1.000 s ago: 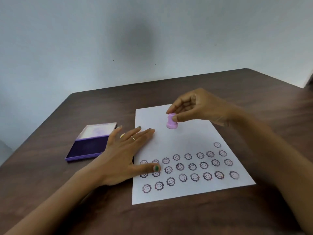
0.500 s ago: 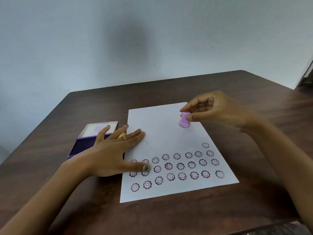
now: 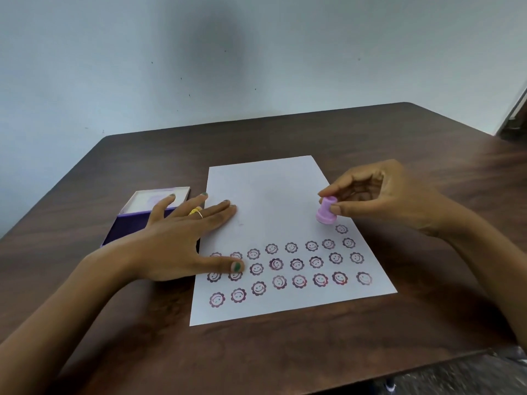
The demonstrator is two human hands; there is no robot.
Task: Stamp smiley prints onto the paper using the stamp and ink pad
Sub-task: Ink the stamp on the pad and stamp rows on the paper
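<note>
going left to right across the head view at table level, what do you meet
ink pad → left hand → paper → stamp → right hand

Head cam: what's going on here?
A person is stamping smiley prints onto a sheet of paper on a dark wooden table. The right hand pinches a small pink stamp just left of the lone print starting a fourth row; whether it touches the paper is unclear. The left hand lies flat across the sheet's left edge, holding it down. Three rows of prints fill the near part. The open purple ink pad sits left of the paper, partly behind that hand.
</note>
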